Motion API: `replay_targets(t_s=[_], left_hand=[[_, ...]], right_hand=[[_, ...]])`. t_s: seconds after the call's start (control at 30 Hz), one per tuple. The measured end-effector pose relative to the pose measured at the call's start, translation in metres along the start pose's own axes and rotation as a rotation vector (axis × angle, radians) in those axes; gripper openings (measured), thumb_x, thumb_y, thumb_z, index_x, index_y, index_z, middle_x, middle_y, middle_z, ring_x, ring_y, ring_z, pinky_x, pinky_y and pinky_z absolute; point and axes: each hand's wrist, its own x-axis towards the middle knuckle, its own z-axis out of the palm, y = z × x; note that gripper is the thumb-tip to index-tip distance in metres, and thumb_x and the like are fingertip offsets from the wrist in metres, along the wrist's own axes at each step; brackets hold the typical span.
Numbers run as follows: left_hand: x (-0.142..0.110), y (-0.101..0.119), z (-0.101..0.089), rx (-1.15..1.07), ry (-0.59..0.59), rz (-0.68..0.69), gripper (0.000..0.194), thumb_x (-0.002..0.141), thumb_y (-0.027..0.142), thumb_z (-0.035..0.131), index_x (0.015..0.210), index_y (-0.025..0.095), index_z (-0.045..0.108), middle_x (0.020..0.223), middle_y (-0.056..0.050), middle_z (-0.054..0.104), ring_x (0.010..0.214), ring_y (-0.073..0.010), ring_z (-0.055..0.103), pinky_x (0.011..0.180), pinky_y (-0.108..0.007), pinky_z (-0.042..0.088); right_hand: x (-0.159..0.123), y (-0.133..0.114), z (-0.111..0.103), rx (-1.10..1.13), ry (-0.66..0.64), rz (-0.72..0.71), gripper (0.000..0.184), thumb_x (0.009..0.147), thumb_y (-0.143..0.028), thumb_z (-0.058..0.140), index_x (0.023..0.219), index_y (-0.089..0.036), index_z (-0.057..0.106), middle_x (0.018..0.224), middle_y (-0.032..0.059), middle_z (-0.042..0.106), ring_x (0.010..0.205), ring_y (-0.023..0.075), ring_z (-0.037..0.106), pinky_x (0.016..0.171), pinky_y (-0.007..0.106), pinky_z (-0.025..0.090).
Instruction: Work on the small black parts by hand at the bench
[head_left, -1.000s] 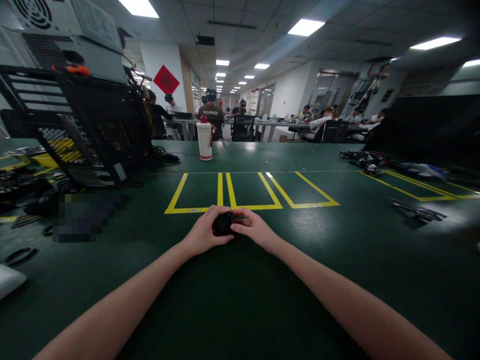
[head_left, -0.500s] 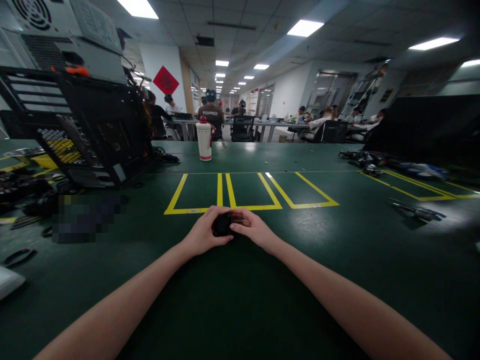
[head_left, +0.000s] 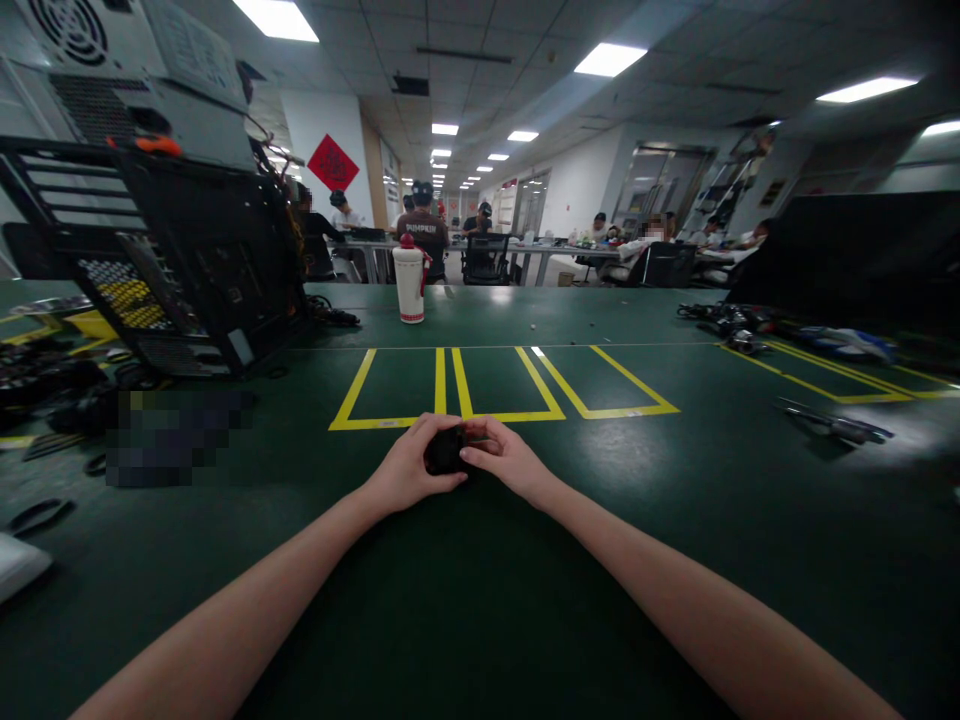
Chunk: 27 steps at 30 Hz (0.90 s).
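A small, dark, rounded object is held between my two hands, just in front of the yellow tape outlines on the green tabletop. My left hand wraps round its left side, thumb at the near edge. From the other side, my right hand grips it with thumb and fingers. The fingers cover much of the object, and its kind cannot be made out.
On the left stands an open black computer case with a grey power-supply-like box on top. A white cup with a red top stands beyond the tape. Dark tools lie at right. People sit at tables in the background.
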Motion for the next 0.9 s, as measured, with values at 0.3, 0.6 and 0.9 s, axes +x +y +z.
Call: replay_targets(t_s=[0.3, 0.6, 0.9], left_hand=[[-0.0005, 0.0008, -0.0005, 0.016, -0.003, -0.007, 0.056, 0.063, 0.023, 0.066, 0.112, 0.026, 0.039, 0.107, -0.003, 0.046, 0.1, -0.0214, 0.046, 0.085, -0.038, 0.04], [0.0002, 0.0006, 0.0001, 0.003, -0.005, 0.012, 0.056, 0.063, 0.022, 0.066, 0.112, 0.026, 0.039, 0.107, -0.002, 0.046, 0.1, -0.02, 0.046, 0.086, -0.036, 0.039], [-0.0005, 0.0001, -0.0001, 0.007, -0.008, 0.003, 0.055, 0.064, 0.022, 0.065, 0.112, 0.026, 0.038, 0.107, -0.003, 0.045, 0.099, -0.0199, 0.046, 0.084, -0.036, 0.04]], right_hand=[[-0.0048, -0.0038, 0.0021, -0.006, -0.019, -0.026, 0.031, 0.069, -0.024, 0.061, 0.097, -0.022, 0.047, 0.102, 0.0025, 0.051, 0.095, 0.0171, 0.053, 0.086, 0.038, 0.043], [0.0004, 0.0004, 0.0001, 0.001, -0.001, -0.004, 0.03, 0.071, -0.024, 0.058, 0.099, -0.021, 0.048, 0.102, 0.0032, 0.052, 0.095, 0.0169, 0.054, 0.087, 0.038, 0.042], [-0.0048, -0.0014, 0.0023, 0.022, -0.03, -0.022, 0.032, 0.069, -0.022, 0.061, 0.097, -0.022, 0.046, 0.104, 0.0023, 0.05, 0.099, 0.0177, 0.052, 0.088, 0.038, 0.042]])
